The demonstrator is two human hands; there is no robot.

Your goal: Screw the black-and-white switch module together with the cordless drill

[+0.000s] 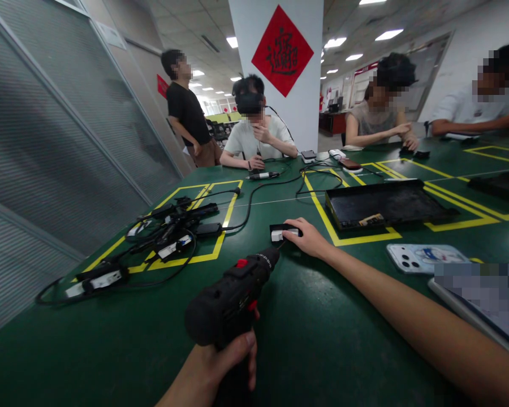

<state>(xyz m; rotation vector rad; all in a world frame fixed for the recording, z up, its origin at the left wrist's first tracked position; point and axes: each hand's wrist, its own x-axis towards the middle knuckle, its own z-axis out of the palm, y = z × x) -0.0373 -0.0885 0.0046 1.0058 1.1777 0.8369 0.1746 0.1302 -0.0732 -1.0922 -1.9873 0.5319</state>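
Cordless drill (233,297) gripped in the left hand (223,362), fingers wrapped round the handle, chuck pointed at a small black-and-white block (276,234). Block held on green table (110,345) by the partly closed right hand (307,240), thumb laid across it.

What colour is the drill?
The drill is mainly black with small red parts, seen best in the head view.
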